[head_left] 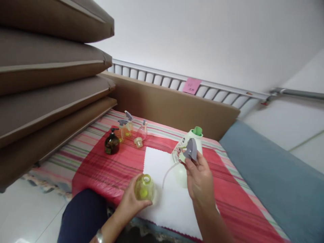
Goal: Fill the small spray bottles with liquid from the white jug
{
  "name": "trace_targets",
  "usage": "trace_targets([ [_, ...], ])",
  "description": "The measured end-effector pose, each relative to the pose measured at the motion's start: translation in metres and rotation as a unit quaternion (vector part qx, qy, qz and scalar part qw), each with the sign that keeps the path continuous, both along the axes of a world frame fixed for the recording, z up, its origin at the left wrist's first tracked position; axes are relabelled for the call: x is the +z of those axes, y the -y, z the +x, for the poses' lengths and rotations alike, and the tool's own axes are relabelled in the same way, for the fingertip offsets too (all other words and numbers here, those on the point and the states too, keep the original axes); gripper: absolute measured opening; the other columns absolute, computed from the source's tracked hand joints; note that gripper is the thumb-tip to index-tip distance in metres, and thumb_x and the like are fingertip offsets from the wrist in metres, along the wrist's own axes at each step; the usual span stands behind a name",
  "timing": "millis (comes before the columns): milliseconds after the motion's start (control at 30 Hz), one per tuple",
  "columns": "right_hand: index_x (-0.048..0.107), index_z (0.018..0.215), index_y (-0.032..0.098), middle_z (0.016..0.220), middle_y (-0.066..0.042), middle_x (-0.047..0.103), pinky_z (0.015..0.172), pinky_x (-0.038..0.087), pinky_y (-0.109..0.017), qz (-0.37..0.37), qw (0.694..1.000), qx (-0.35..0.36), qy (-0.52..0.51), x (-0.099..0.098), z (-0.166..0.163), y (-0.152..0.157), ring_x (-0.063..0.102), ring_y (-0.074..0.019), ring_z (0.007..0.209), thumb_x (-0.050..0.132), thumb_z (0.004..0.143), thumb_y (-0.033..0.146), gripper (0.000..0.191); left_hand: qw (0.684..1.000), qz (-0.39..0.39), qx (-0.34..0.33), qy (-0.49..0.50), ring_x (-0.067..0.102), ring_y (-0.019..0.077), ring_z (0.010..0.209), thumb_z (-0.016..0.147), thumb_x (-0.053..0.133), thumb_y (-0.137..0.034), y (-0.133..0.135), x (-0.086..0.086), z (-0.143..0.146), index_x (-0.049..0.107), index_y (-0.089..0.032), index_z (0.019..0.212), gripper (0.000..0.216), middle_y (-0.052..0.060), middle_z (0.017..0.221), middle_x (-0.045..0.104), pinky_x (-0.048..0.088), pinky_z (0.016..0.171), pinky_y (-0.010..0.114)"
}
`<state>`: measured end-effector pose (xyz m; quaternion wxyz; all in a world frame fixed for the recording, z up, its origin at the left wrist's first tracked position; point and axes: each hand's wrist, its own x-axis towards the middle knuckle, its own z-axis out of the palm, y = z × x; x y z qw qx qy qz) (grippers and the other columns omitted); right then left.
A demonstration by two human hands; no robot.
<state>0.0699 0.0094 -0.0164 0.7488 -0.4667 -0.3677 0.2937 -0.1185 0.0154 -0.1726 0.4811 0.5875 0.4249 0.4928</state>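
My left hand point(135, 197) is wrapped round a small yellow-green see-through bottle point(145, 190), whose round mouth faces up with no top on it. In my right hand point(201, 179) is a grey spray head point(191, 150), gripped between thumb and fingers. A thin clear tube point(165, 175) curves down from it over the white cloth point(158, 158). Just behind the right hand stands a large pale green jug point(197, 138) with a green cap, partly hidden by the hand and the spray head. The spray head and the bottle are apart.
A dark pump bottle point(112, 143), orange spray bottles point(128, 130) and a clear pinkish bottle point(143, 130) stand at the back left. Beside them is a small yellowish bottle or cup point(138, 142). Stacked brown cushions point(55, 79) rise at left; a brown board point(172, 106) lines the back.
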Motion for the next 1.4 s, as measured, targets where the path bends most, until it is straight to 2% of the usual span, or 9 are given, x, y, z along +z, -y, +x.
trace_targets([
  [100,0.056,0.117,0.024,0.114,-0.005,0.064,0.103,0.035,-0.048,0.031,0.998,-0.034,-0.032,0.006,0.015,0.026,0.057,-0.0225,0.108,0.075,0.069,0.031,0.052,0.999,0.029,-0.030,-0.021,0.050,0.0309,0.121,0.047,0.082,-0.015,-0.003,-0.005,0.037,0.049,-0.019,0.123,0.083,0.013,0.127,0.057,0.034,0.107,0.049],
  [267,0.054,0.120,0.025,0.111,-0.005,0.065,0.101,0.039,-0.048,0.046,0.997,-0.045,-0.031,-0.011,0.031,0.049,0.059,-0.0213,0.104,0.073,0.073,0.029,0.051,0.994,0.060,-0.051,-0.082,0.051,0.0332,0.119,0.048,0.084,-0.022,-0.002,-0.021,0.069,0.050,-0.018,0.122,0.082,0.014,0.125,0.057,0.035,0.106,0.052],
  [400,0.052,0.122,0.024,0.113,-0.007,0.066,0.098,0.042,-0.044,0.054,0.997,-0.058,-0.006,-0.021,0.035,0.053,0.061,-0.0213,0.103,0.072,0.075,0.028,0.051,0.989,0.076,-0.067,-0.106,0.050,0.0325,0.122,0.052,0.083,-0.028,0.000,-0.030,0.070,0.049,-0.019,0.124,0.080,0.013,0.127,0.055,0.034,0.108,0.051],
  [567,0.050,0.125,0.024,0.116,-0.009,0.064,0.092,0.047,-0.041,0.061,0.995,-0.068,0.036,-0.019,0.036,0.049,0.061,-0.0226,0.104,0.070,0.077,0.028,0.053,0.985,0.091,-0.071,-0.127,0.049,0.0329,0.123,0.052,0.083,-0.029,0.001,-0.031,0.068,0.047,-0.020,0.127,0.083,0.013,0.129,0.054,0.033,0.108,0.052],
  [667,0.049,0.124,0.023,0.113,-0.009,0.065,0.089,0.050,-0.041,0.065,0.995,-0.046,0.058,-0.026,0.035,0.044,0.062,-0.0228,0.102,0.069,0.077,0.028,0.051,0.983,0.098,-0.070,-0.136,0.047,0.0328,0.124,0.054,0.083,-0.028,0.001,-0.031,0.069,0.046,-0.020,0.128,0.083,0.014,0.129,0.053,0.032,0.109,0.052],
  [867,0.047,0.127,0.022,0.116,-0.010,0.064,0.095,0.047,-0.045,-0.005,0.997,0.055,0.050,-0.083,0.022,0.037,0.060,-0.0239,0.106,0.066,0.078,0.026,0.053,0.981,0.125,-0.073,-0.129,0.048,0.0332,0.123,0.055,0.082,-0.028,-0.001,-0.037,0.071,0.045,-0.020,0.128,0.082,0.014,0.129,0.053,0.034,0.107,0.053],
  [1033,0.053,0.120,0.020,0.119,-0.011,0.063,0.097,0.046,-0.046,-0.052,0.995,0.073,0.034,-0.119,0.012,0.035,0.060,-0.0252,0.108,0.067,0.071,0.021,0.051,0.981,0.127,-0.079,-0.125,0.048,0.0328,0.122,0.053,0.084,-0.030,-0.003,-0.042,0.071,0.043,-0.018,0.129,0.087,0.015,0.128,0.052,0.035,0.106,0.051],
  [1200,0.057,0.115,0.020,0.115,-0.010,0.066,0.095,0.048,-0.044,-0.071,0.995,0.075,0.016,-0.124,0.013,0.034,0.061,-0.0259,0.108,0.069,0.068,0.023,0.048,0.981,0.115,-0.078,-0.138,0.048,0.0326,0.123,0.050,0.085,-0.031,-0.003,-0.042,0.072,0.045,-0.018,0.129,0.090,0.015,0.129,0.051,0.034,0.108,0.050],
  [1400,0.055,0.113,0.019,0.110,-0.009,0.068,0.093,0.049,-0.043,-0.081,0.994,0.078,0.004,-0.111,0.020,0.031,0.063,-0.0249,0.102,0.069,0.071,0.030,0.046,0.981,0.107,-0.086,-0.134,0.047,0.0336,0.124,0.050,0.085,-0.032,-0.002,-0.038,0.071,0.044,-0.018,0.130,0.091,0.015,0.130,0.052,0.033,0.108,0.052],
])
